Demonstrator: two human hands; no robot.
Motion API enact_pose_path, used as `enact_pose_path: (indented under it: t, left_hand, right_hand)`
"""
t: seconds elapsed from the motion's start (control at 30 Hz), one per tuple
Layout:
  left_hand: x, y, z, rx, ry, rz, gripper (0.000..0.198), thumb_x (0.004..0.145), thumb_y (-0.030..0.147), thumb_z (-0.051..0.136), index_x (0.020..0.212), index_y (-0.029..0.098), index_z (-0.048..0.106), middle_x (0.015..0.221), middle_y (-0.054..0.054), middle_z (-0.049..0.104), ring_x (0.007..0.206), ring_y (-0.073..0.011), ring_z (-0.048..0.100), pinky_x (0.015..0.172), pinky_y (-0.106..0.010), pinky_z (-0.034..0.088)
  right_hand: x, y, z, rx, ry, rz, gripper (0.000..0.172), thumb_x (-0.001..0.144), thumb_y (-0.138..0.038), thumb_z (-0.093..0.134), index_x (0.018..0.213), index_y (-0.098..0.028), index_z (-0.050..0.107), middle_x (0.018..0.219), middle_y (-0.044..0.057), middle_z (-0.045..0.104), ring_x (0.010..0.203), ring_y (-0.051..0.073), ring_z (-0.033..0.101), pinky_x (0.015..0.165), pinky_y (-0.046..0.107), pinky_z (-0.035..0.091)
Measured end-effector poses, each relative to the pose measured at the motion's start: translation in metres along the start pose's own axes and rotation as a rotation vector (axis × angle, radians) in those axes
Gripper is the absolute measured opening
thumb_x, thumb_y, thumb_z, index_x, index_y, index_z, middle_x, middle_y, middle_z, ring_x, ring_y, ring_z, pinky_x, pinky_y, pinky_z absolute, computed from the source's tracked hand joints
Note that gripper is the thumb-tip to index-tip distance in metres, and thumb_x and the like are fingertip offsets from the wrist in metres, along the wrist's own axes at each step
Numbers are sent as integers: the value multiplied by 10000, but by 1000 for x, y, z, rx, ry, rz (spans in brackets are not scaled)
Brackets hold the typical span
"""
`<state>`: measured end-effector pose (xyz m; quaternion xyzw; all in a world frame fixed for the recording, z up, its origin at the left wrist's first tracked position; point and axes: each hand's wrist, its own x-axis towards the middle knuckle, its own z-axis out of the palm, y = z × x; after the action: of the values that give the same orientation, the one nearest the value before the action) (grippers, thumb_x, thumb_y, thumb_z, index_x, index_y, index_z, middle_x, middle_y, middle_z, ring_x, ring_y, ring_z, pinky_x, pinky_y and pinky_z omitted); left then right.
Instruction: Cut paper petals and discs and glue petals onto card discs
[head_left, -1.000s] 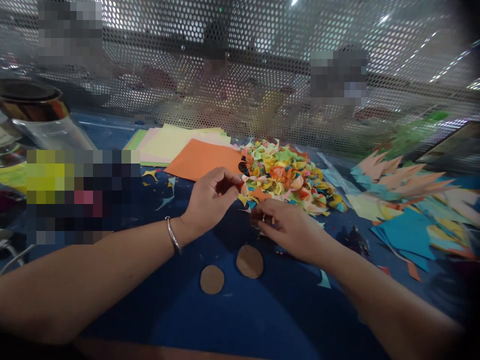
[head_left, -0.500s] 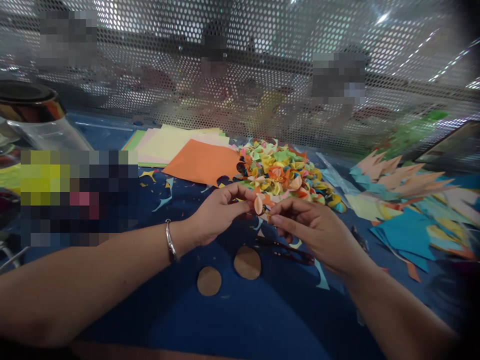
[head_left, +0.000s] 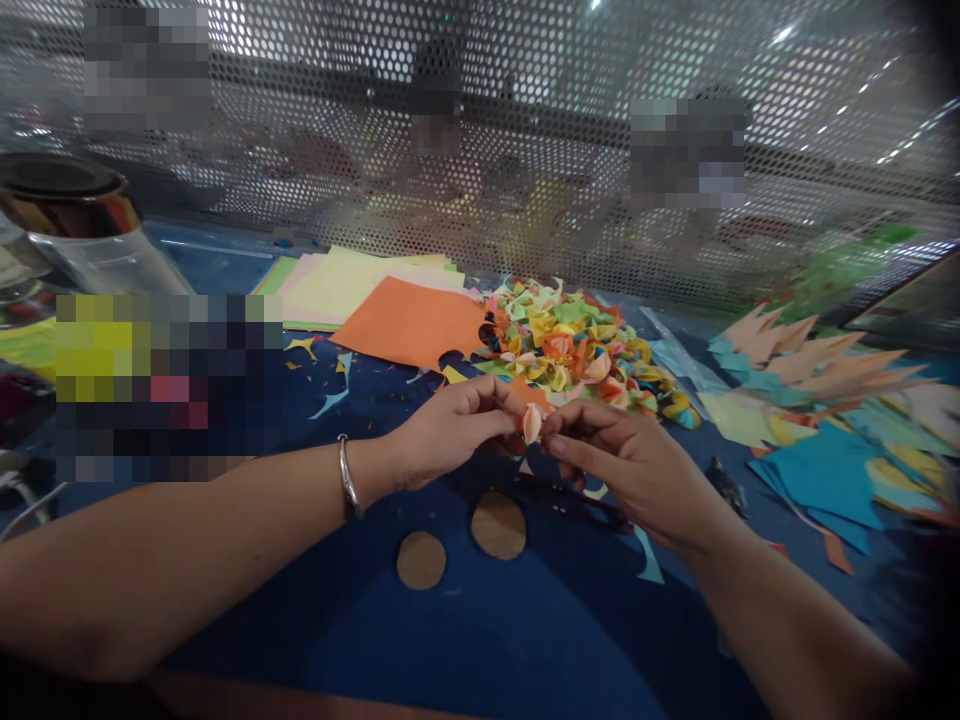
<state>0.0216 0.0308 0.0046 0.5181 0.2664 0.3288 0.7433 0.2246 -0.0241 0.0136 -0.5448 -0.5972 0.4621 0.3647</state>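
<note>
A small peach folded paper piece (head_left: pixel 532 424) is held between my two hands above the blue table (head_left: pixel 487 640). My left hand (head_left: pixel 457 430), with a silver bangle at the wrist, pinches it from the left. From the right, the fingertips of my right hand (head_left: pixel 611 450) close on its other side. Just behind lies a heap of colourful folded paper pieces (head_left: pixel 559 345). Two round brown discs, a smaller one (head_left: pixel 421 560) and a larger one (head_left: pixel 499 525), lie flat below my hands. Dark scissors (head_left: pixel 574 503) are partly hidden under my right hand.
An orange sheet (head_left: pixel 409 322) overlaps pale sheets (head_left: pixel 337 285) at the back. A clear jar (head_left: pixel 112 255) stands left. Peach paper cones (head_left: pixel 817 355) and blue paper pieces (head_left: pixel 825 470) lie right. A perforated metal screen (head_left: pixel 525 150) rises behind.
The peach paper piece has turned and shifted slightly right and down between my fingers. My left fingertips have moved slightly closer to my right ones. The view has shifted a little.
</note>
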Motion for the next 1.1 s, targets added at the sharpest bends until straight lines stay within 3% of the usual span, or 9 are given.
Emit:
enact_pose_path:
  t: [0.4,0.63,0.9,1.1]
  left_hand:
    - [-1,4,0,-160,58,-165,116,832,45,568,785,151,580,705,2,662,651,-94,675,689,-237,486]
    - [-3,7,2,-284,91,-260,126,870,37,550,808,142,583,738,-46,711,638,-102,709,639,-191,520]
    - [-3,9,3,-381,120,-278,154,884,27,534,825,122,639,698,-56,703,623,-105,703,619,-172,542]
    - [-3,9,5,-363,153,-264,213,897,-3,481,769,136,579,683,-55,695,613,-105,697,617,-176,548]
  right_hand:
    - [1,-4,0,-68,-58,-17,262,857,-465,718,905,-208,702,792,28,706,568,102,560,541,239,509]
    - [2,-3,0,-81,-21,-49,272,840,-486,733,875,-218,696,866,50,696,693,143,606,556,246,554]
    - [3,-3,3,13,-36,-20,317,811,-510,776,864,-207,701,863,48,676,718,148,623,546,239,550]
    - [2,0,4,71,-69,-18,307,824,-466,780,954,-204,689,893,48,679,744,150,657,554,233,554]
